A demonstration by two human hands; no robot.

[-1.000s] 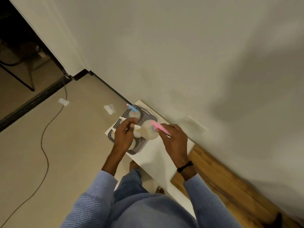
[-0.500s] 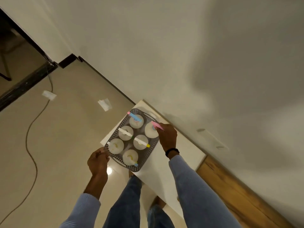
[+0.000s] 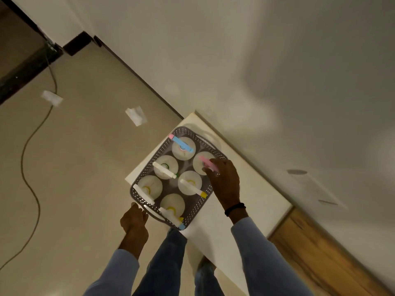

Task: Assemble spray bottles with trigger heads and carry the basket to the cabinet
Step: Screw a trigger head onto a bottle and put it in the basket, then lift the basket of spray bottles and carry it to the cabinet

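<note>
Settling the pink-headed bottle (image 3: 201, 167) at two o'clock in the basket (image 3: 193, 212) on the white table (image 3: 252, 210), my right hand (image 3: 226, 182) pinches its trigger head (image 3: 205, 161); my left hand (image 3: 133, 220) curls by the seven o'clock handle (image 3: 152, 215), grip unclear. Assembly looks done; next, take both handles and lift level

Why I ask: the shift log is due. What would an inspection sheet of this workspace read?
Surface: white tabletop against the wall, carrying the basket at its left end.
Job's things: grey perforated basket holds six spray bottles, all with trigger heads fitted.
Clutter: two paper scraps on the floor.
Hands: right hand pinches the pink trigger head; left hand at the basket's near handle, grip unclear.
Cables: one thin cable snaking across the floor.
Surroundings: plain wall, wooden panel beside the tabletop.
</note>
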